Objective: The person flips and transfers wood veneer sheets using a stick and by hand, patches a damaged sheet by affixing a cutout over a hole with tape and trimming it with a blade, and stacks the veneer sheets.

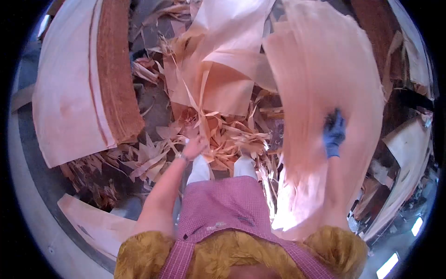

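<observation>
The left hand (195, 147), bare, is curled closed around the lower end of a pale strip (203, 124), in front of the person's legs. The strip runs upward from it, against the middle sheets (226, 90). The right hand (335, 134), in a blue glove with dark fingertips, lies over the right stack (316, 65), on the broad face of its top sheet; the fingers are too blurred to tell whether they are spread or pressed together. Torn scraps (232, 142) lie heaped between the two hands and around the legs. The left stack (69, 88) stands well apart from the left hand, its brown edge facing the middle. The person wears a checked apron (223, 200) over mustard sleeves (144, 253).
</observation>
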Tool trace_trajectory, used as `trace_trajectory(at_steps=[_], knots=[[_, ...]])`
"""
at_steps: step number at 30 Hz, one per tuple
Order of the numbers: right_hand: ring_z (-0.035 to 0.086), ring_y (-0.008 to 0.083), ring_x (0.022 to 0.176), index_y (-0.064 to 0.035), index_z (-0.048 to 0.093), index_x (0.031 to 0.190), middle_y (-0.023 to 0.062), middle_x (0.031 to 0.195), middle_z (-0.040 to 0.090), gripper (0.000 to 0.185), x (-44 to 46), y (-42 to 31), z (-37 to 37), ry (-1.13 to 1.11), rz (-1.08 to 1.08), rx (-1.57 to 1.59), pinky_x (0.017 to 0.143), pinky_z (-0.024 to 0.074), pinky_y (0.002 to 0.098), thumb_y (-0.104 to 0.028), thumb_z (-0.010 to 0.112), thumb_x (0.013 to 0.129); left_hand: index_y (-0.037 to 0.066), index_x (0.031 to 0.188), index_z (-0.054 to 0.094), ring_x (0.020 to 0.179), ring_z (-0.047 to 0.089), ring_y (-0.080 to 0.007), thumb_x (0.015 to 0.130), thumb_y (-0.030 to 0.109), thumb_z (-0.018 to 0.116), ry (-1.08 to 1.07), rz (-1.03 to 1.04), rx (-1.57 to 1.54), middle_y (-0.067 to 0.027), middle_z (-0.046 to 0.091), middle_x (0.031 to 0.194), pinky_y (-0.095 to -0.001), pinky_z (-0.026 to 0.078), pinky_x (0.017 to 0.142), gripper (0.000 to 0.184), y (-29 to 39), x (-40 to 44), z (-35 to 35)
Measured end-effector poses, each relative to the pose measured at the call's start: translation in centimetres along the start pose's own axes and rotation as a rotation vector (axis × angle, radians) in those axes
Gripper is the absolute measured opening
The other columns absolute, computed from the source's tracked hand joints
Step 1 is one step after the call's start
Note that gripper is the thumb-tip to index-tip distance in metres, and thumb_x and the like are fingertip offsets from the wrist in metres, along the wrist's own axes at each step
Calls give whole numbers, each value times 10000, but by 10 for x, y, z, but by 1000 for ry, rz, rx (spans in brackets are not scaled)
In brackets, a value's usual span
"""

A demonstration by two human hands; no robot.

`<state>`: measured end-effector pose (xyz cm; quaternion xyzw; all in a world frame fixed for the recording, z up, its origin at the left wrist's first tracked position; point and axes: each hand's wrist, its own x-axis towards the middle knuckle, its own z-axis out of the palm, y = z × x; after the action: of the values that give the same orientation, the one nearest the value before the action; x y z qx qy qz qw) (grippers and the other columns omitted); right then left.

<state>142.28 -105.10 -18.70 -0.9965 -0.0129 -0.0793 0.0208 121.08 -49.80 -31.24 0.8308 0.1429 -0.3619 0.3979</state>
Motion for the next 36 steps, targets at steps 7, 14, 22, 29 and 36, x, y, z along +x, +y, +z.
trace_trajectory(at_steps=[7,14,22,29,36], knots=[[546,303,1179,30,447,1355,189,1335,521,460,-2,5,15,75,48,283,974,464,356,-211,515,969,272,1407,447,1315,372,-463,797,400,661,72,-182,383,-260,180,1533,-492,374,1061,659,-33,223,-13],[505,311,1222,63,436,1351,184,1364,506,427,-1,3,9,79,-101,189,1028,394,377,-180,453,1001,81,1265,551,1273,448,-360,766,288,646,150,-257,371,-228,414,1405,-478,327,1097,548,-92,340,11],[504,328,1224,68,447,1344,197,1365,495,434,-2,1,8,73,-44,240,1032,397,388,-197,448,1000,39,992,600,896,584,-344,766,155,574,-25,211,447,-189,620,918,-457,453,730,255,58,230,112],[506,329,1221,68,431,1356,203,1356,499,523,0,6,8,68,-94,196,1017,415,389,-305,457,991,31,1009,646,969,615,-248,900,213,547,-432,702,52,-119,663,1009,-342,471,861,234,17,203,220],[499,349,1230,52,477,1335,205,1375,488,528,-5,22,14,97,-135,185,1044,386,420,-352,418,1001,28,1047,614,806,654,-358,874,365,612,226,265,34,-179,676,915,-458,518,719,378,-20,299,83]])
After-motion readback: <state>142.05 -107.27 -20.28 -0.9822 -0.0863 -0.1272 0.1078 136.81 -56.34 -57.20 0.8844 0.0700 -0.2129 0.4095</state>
